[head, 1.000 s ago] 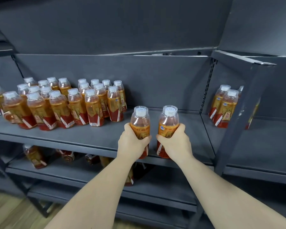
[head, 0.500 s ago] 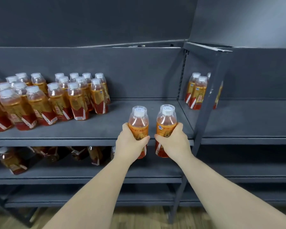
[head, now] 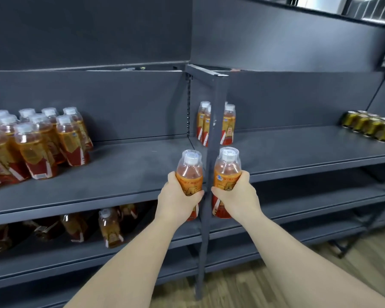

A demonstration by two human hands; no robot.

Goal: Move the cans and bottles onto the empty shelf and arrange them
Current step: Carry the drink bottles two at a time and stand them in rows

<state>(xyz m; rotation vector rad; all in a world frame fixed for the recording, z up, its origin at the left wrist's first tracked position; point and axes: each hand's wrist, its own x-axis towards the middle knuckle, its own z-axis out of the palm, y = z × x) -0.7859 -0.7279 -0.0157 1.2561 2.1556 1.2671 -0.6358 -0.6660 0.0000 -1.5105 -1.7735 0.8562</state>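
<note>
Dark grey shelving stands on a wood-look floor. Your left hand grips one orange bottle and your right hand grips a second bottle. You hold both upright before the shelf edge, either side of the post. Gold cans sit far right.

two bare forearms, long and slim, left grip and right grip just plain bare hands, uncovered all the way
</note>
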